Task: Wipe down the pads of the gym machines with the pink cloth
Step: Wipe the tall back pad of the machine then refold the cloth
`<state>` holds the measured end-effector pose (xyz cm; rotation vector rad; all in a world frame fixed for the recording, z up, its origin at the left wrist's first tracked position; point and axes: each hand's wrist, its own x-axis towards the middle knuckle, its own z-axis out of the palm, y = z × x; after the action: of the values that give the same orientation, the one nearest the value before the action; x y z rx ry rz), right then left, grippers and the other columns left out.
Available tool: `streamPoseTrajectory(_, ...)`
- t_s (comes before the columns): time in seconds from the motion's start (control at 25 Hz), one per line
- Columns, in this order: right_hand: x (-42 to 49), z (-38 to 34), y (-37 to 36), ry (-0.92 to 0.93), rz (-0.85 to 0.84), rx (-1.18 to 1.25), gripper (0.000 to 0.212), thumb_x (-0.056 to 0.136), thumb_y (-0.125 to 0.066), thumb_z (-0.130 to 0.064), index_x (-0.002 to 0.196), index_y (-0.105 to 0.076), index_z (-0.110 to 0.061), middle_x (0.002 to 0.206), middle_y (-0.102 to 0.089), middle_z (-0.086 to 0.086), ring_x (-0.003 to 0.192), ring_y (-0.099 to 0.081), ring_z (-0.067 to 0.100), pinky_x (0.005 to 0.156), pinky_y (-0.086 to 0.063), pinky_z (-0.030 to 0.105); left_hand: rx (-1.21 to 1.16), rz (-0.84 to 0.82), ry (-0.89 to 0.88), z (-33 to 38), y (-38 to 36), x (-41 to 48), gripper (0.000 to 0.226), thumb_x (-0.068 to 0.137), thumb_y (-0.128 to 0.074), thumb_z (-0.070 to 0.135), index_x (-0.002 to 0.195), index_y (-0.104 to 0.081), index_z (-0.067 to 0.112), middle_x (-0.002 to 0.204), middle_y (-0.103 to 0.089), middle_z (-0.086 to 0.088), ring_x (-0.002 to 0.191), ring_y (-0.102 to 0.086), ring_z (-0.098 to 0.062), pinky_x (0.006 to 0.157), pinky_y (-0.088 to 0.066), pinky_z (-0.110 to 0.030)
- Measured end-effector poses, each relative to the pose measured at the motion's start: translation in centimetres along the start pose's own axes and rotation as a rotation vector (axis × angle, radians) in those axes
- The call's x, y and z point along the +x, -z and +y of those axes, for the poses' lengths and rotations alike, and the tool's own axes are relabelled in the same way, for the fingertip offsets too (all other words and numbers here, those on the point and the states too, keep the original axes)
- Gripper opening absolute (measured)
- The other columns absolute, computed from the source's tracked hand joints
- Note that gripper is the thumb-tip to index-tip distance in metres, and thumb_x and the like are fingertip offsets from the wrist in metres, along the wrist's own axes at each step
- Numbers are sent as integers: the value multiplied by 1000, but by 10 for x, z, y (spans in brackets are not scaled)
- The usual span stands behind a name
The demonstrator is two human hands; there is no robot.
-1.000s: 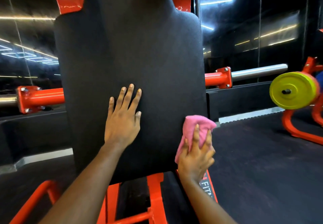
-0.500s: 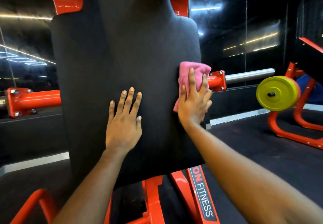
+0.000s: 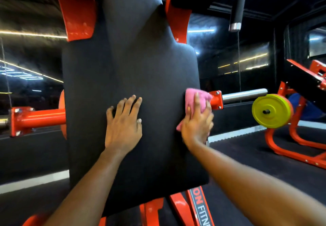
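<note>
Pink cloth (image 3: 190, 96), bunched in the right hand (image 3: 196, 128), is pressed against the right edge of a tall black pad (image 3: 132, 66), about halfway up it. The fingers of that hand curl over the cloth and grasp it, with one finger stretched up across it. The left hand (image 3: 123, 130) lies flat on the middle of the pad with its fingers straight and spread. It holds nothing and seems to steady the pad.

The pad shows no streaks or damp marks, so what has been wiped cannot be told. Judging by where the cloth sits, the work is on the pad's right edge. The narrow top of the pad, its left side and its lower part may remain.

Orange frame (image 3: 38, 118) sticks out to the left of the pad. Off to the right of the pad stands another machine with a yellow weight plate (image 3: 270, 111); its pads look likely to need wiping too.
</note>
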<state>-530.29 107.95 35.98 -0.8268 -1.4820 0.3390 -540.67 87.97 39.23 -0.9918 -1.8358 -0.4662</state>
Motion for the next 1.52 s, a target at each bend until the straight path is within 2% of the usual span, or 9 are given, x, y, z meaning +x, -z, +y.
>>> streamPoseTrajectory(0.16, 125, -93, -5, 122, 24, -78, 54, 104, -38, -43, 155, -20, -50, 165, -17, 9, 130, -38, 41, 104, -36, 54, 12, -33, 39, -24, 24, 59, 71, 97, -50, 38, 158, -15, 26, 166, -3, 4, 153, 3, -20, 116, -9, -65)
streamPoseTrajectory(0.32, 155, -139, -6, 291, 21, -190, 55, 104, -40, -42, 156, -24, -46, 161, -25, 14, 128, -41, 42, 102, -37, 55, 9, -46, 10, -44, 23, 65, 71, 99, -44, 42, 159, -8, 31, 166, 3, 11, 153, 6, -14, 119, -9, -62)
streamPoseTrajectory(0.52, 52, -34, 4, 735, 16, -280, 72, 91, -55, -29, 157, -27, -38, 160, -30, 14, 100, -51, 39, 81, -45, 48, -19, -11, -50, -55, 20, 55, 70, 98, -45, 40, 159, -11, 31, 167, 0, 10, 153, 5, -12, 121, -7, -55)
streamPoseTrajectory(0.76, -66, 49, 2, 663, -128, -308, 87, 80, -65, -29, 156, -25, -41, 162, -25, 15, 96, -54, 39, 75, -48, 47, -45, 24, -4, -51, 5, 5, 69, 96, -53, 33, 158, -24, 23, 166, -13, 3, 154, -7, -19, 121, -15, -57)
streamPoseTrajectory(1.0, 127, -129, -2, 549, -10, -174, 57, 102, -45, -38, 154, -24, -45, 165, -16, 11, 128, -41, 44, 100, -41, 55, -43, 98, 83, -73, 14, 19, 59, 98, -47, 32, 154, -32, 22, 164, -22, 3, 152, -14, -20, 118, -16, -61)
streamPoseTrajectory(1.12, 150, -186, -9, 521, 25, -164, 58, 100, -47, -36, 155, -29, -36, 160, -24, 15, 129, -39, 43, 103, -38, 54, -68, 132, 95, -94, 24, 23, 64, 95, -57, 27, 154, -33, 19, 164, -21, 3, 151, -18, -21, 118, -23, -56)
streamPoseTrajectory(1.28, 43, -161, -20, 970, 10, -231, 77, 83, -63, -28, 154, -34, -35, 147, -42, 17, 101, -49, 38, 80, -39, 47, -122, 141, 88, -110, 26, 14, 65, 93, -60, 18, 153, -35, 15, 163, -23, 1, 150, -20, -22, 121, -17, -42)
streamPoseTrajectory(1.4, 20, -133, -25, 1341, -106, -252, 78, 85, -60, -32, 156, -28, -43, 153, -41, 11, 102, -46, 33, 80, -39, 45, -155, 102, 41, -122, 30, 5, 65, 95, -59, 17, 154, -33, 17, 163, -22, 4, 151, -19, -17, 123, -20, -41)
streamPoseTrajectory(1.52, 89, -182, -33, 1131, 2, -356, 100, 66, -70, -26, 156, -27, -39, 154, -39, 15, 105, -47, 37, 79, -45, 45, -199, 82, 31, -132, 41, -3, 62, 98, -56, 22, 154, -31, 22, 163, -20, 12, 150, -13, -6, 124, -18, -35)
